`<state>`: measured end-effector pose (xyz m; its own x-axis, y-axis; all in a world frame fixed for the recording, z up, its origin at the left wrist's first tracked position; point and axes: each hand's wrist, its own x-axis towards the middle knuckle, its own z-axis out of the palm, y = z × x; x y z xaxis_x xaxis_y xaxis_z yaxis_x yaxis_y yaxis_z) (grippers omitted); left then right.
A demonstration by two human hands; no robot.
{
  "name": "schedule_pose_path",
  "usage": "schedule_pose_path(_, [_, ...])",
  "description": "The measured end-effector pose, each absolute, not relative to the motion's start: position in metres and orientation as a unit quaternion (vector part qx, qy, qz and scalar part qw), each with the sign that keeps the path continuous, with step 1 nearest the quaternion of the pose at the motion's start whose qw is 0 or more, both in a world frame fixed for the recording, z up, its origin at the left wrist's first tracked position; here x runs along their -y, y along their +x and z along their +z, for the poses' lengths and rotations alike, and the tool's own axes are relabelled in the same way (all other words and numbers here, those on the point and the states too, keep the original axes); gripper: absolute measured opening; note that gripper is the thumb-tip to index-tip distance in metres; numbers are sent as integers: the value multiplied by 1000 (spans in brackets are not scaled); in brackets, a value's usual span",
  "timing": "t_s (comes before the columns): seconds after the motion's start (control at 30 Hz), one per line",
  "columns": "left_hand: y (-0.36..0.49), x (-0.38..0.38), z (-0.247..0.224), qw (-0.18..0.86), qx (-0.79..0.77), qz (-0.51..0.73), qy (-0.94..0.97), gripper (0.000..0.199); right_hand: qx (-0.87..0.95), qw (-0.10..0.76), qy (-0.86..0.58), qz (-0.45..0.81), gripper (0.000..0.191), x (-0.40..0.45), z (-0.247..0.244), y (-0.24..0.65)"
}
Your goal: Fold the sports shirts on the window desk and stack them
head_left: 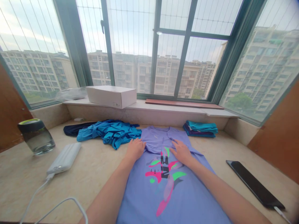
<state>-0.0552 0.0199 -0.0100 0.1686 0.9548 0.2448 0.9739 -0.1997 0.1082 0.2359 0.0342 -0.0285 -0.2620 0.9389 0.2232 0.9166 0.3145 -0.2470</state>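
Observation:
A purple T-shirt (187, 196) with a pink, green and black print lies spread on the stone counter, its collar toward the window. My left hand (135, 149) rests on its left edge near the shoulder, fingers spread. On the right side of the chest, my right hand (182, 151) lies with its fingers apart. Small folds run across the cloth between the two hands. A crumpled pile of blue clothes (112, 132) touches the shirt's left shoulder. Beyond the right shoulder sits a folded stack of blue and purple clothes (201, 129).
On the left of the counter (98, 174) stand a water bottle (37, 137) and a white power bank (64, 158) with a cable. A black phone (254, 183), plugged in, lies at the right. The window ledge holds a white box (111, 95) and a reddish board (184, 104).

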Motion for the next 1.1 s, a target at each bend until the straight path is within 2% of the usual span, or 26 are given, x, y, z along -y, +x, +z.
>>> schedule_pose_path(0.17, [-43, -34, 8, 53, 599, -128, -789, 43, 775, 167, -608, 43, 38, -37, -28, 248])
schedule_pose_path(0.33, [-19, -73, 13, 30, 565, -78, -821, 34, 775, 199, -599, 28, 39, -36, -18, 252])
schedule_pose_path(0.47, [-14, -99, 3, 19, 599, -46, -799, 38, 840, 196, -504, 53, 37, -30, -14, 267])
schedule_pose_path(0.57, [-20, -109, -4, 19, 630, -41, -776, 45, 862, 194, -463, 74, 43, -31, -18, 275])
schedule_pose_path(0.73, [-21, -119, -8, 17, 665, -37, -746, 56, 838, 120, -524, 92, 57, -36, -30, 275])
schedule_pose_path(0.87, [-6, -117, -14, -13, 630, -26, -776, 63, 822, 86, -553, 110, 62, -37, -35, 272])
schedule_pose_path(1.1, [5, -88, 0, -38, 597, -39, -800, 56, 797, 93, -586, 112, 62, -36, -32, 270])
